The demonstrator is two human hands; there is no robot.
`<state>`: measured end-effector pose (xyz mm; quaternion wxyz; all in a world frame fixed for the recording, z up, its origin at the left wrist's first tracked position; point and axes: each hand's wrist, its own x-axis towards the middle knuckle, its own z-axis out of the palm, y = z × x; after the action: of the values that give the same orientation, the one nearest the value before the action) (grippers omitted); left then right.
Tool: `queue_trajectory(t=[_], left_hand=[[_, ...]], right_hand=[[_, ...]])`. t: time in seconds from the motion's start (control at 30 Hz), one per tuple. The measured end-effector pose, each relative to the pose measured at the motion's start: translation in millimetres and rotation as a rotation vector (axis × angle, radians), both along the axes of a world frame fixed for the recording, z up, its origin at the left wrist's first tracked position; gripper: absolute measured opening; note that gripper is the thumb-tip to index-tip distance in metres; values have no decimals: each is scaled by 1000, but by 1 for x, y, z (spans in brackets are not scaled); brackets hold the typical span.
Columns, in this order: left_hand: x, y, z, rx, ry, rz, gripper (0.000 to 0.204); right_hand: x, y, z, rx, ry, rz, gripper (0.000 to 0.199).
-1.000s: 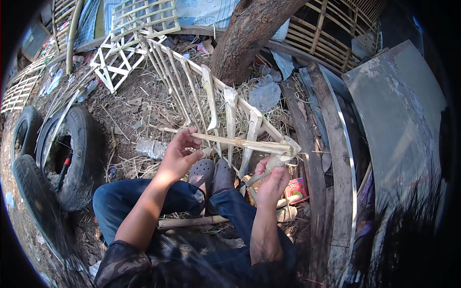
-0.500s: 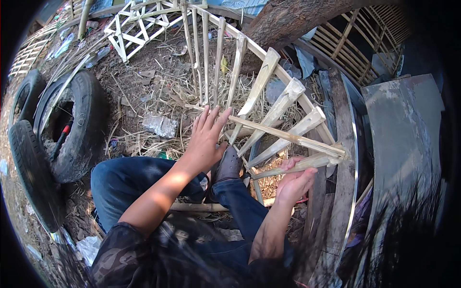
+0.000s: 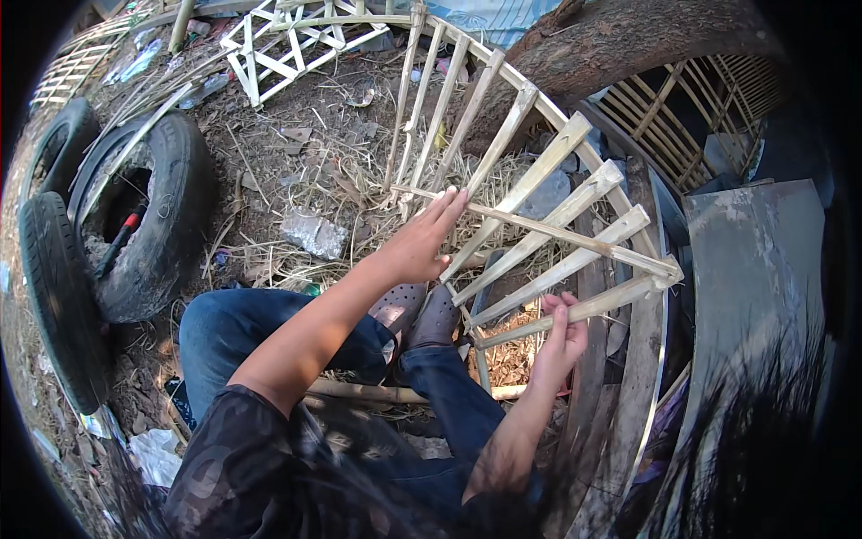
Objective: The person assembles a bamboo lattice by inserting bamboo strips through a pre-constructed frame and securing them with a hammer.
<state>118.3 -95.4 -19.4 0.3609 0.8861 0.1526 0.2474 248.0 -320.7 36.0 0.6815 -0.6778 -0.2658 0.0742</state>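
Observation:
Pale bamboo slats fan out inside a curved bamboo frame point(image 3: 548, 110), in front of me and to the right. A thin bamboo strip point(image 3: 561, 235) lies slantwise across the slats. My left hand point(image 3: 420, 242) rests with its fingers stretched out and together on the far-left part of this strip. Nearer to me, my right hand point(image 3: 562, 341) pinches the lowest bamboo slat point(image 3: 597, 304), thumb on the near side and fingertips partly hidden behind it. The slats' narrow ends meet close to my shoes point(image 3: 435, 316).
Old tyres point(image 3: 171, 216) stand at the left, one with a red-and-black handled tool point(image 3: 121, 238) inside. A grey block point(image 3: 314, 234) lies amid straw. Behind are a white lattice piece point(image 3: 269, 58) and a tree trunk point(image 3: 628, 49). A grey board point(image 3: 754, 269) stands at right.
The slatted frame has shifted to the right over the ground, and both hands have moved with it. My left fingers have drawn together; my right hand has closed on the lowest slat.

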Motion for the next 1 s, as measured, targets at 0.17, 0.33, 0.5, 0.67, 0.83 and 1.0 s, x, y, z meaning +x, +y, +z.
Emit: queue_trajectory(t=[0.17,0.33,0.5,0.67,0.83,1.0], left_hand=[[34,31,-12,21,68,-238,101],[51,40,-11,119,-83,-250,98],[30,37,-29,-164,-206,-62,98],[3,69,-89,-372,-205,276,98],[-11,91,-134,-657,-79,534,96],[-1,102,-174,-899,-204,531,87]], right_hand=[[15,-4,-21,-2,70,22,33],[18,-7,-16,50,159,-3,33],[31,-10,-21,92,202,-49,31],[40,16,-5,60,-3,-53,30],[35,58,65,110,-192,-55,35],[25,59,137,42,-297,-109,38]])
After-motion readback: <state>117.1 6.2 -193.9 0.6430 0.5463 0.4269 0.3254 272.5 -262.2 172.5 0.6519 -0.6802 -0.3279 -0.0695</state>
